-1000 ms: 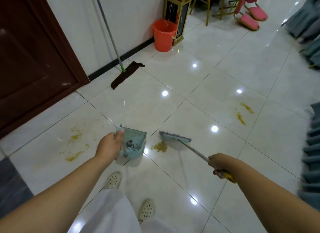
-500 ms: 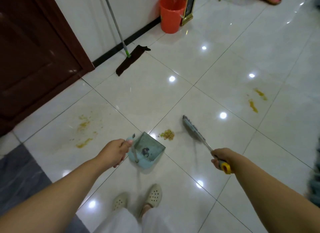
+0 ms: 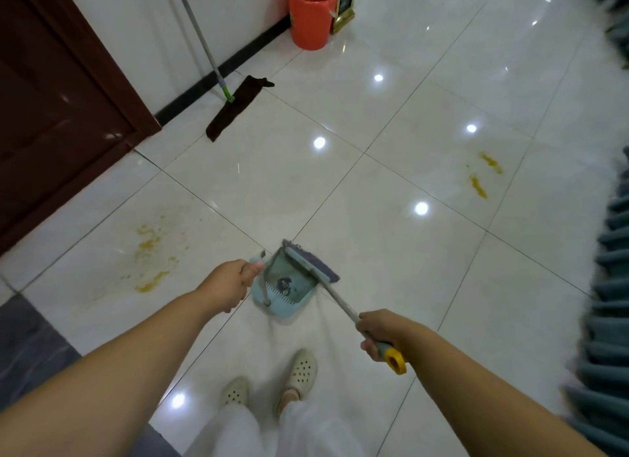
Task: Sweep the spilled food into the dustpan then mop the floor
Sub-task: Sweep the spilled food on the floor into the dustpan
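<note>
Head view looks down on a glossy white tiled floor (image 3: pixel 391 92), and both bare forearms reach forward from the bottom corners toward its middle. A dark red door (image 3: pixel 51 116) fills the upper left, and a mop (image 3: pixel 235 106) leans on the white wall beside it, its dark flat head lying on the tiles. An orange bucket (image 3: pixel 311 17) stands by the wall at the top.

Between the arms, the blue dustpan (image 3: pixel 284 291) sits tilted on the floor just ahead of two pale perforated shoes. The left hand (image 3: pixel 229 284) is extended with the wrist nearly straight, its fingers and thumb curled round the dustpan's upright handle. The right hand (image 3: pixel 383 330) is wrapped in a fist round the grey shaft of the broom (image 3: pixel 311 267), close to the yellow end cap, which sticks out below the fist. The shaft runs up and left from it, and the broom head lies across the open mouth of the dustpan, touching its edge.

Yellow food smears (image 3: pixel 149 249) stain the tile to the left of the left hand. Two smaller yellow streaks (image 3: pixel 483 175) lie well apart on the right.
</note>
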`<state>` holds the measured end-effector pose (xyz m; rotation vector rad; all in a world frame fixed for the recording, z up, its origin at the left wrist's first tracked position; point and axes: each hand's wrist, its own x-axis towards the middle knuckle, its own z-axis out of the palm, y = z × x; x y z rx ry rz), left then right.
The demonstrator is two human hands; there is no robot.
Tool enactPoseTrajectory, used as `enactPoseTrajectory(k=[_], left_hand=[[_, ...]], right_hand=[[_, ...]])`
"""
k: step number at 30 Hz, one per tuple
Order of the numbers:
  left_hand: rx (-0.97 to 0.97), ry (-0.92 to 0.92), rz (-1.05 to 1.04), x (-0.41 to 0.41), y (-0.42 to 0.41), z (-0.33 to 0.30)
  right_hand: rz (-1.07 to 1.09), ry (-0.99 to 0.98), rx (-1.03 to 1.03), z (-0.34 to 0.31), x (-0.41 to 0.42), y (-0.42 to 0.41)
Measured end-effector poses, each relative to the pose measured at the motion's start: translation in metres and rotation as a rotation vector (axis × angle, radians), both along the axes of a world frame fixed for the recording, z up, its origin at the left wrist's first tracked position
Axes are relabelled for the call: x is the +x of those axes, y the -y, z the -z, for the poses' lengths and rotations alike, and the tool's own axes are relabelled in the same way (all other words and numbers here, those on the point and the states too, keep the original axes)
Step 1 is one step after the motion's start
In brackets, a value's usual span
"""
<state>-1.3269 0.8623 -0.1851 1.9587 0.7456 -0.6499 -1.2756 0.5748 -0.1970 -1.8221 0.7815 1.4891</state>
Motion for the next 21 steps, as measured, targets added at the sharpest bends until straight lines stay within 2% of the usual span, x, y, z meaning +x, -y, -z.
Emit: enactPoseTrajectory(k=[3,9,15,21], left_hand=[[-0.014,-0.008,0.003,0.001,-0.001,-0.003],[-0.001,0.042,0.015,-0.018,-0.009,-0.004],[0.031,0.064,0.032,-0.039,-0.02,-0.004],[0.056,0.04,0.067,-0.049,-0.033,0.0]], right_hand=[[0.04,-0.044,0.046,-0.018,-0.004,0.006],[-0.036,0.043,0.051,-0.045,-0.001,0.006],[-0.184,0.159,-0.028,-0.018,0.029,-0.02],[-0.34,0.184,-0.102,0.009,0.031,-0.028]])
